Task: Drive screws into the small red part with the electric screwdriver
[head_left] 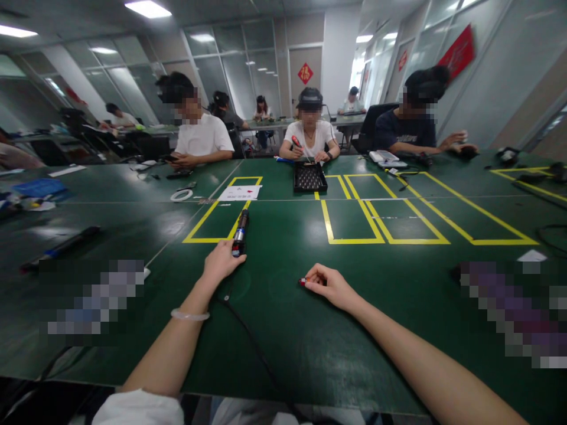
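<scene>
Glossy green table (pixel 283 348) before me, and there's the left hand (pixel 221 260), fingers curled round the near end of a black, blue-banded cylinder (pixel 241 225) jutting ahead of them; the right hand (pixel 330 287), nearly closed, pinches a tiny reddish piece (pixel 302 282) at its fingertips.

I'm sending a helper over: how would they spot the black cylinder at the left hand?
On the green table, find the yellow outline partly under a white sign. Near its closest right corner, the left hand holds the black cylinder. Unlike the small red piece in the right hand, it is long, with a blue band.
</scene>
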Motion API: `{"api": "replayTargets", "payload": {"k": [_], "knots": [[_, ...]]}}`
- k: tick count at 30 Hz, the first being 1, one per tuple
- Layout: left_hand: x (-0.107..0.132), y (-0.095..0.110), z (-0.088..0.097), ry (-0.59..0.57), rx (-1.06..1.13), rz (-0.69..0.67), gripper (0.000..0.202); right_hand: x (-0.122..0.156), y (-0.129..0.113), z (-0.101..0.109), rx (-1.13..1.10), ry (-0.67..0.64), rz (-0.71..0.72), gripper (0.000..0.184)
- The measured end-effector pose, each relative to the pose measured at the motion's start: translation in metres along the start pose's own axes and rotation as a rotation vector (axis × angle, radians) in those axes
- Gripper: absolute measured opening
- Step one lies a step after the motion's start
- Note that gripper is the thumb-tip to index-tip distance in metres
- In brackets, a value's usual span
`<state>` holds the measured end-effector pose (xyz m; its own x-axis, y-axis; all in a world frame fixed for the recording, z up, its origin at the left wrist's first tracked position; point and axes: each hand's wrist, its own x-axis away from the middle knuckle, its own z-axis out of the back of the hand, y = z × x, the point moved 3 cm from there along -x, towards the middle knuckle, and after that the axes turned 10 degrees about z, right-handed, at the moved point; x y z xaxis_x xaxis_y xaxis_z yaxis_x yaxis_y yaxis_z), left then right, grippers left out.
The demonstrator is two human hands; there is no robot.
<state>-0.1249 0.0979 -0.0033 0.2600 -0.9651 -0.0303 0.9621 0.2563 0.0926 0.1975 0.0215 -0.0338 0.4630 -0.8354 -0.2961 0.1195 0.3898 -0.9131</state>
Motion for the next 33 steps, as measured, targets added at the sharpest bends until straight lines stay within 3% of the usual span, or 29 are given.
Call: {"api": "replayTargets", "payload": {"k": [7,12,18,22,33], "knots": [[0.055,0.077,-0.007,-0.007,0.12,-0.307,0.062,-0.002,0.001,0.0,0.06,0.021,0.02,0.021],[0.093,0.11,-0.006,-0.052,0.164,-0.475,0.066,-0.002,-0.004,0.001,0.118,0.065,0.059,0.016],[0.114,0.12,-0.004,-0.083,0.186,-0.567,0.069,-0.003,-0.003,-0.003,0.275,0.045,0.103,0.009],[0.118,0.121,-0.004,-0.094,0.19,-0.603,0.069,-0.006,0.001,-0.006,0.435,0.018,0.129,0.015],[0.122,0.124,-0.003,-0.076,0.192,-0.626,0.067,-0.003,-0.004,-0.007,0.342,-0.039,0.211,0.006]]}}
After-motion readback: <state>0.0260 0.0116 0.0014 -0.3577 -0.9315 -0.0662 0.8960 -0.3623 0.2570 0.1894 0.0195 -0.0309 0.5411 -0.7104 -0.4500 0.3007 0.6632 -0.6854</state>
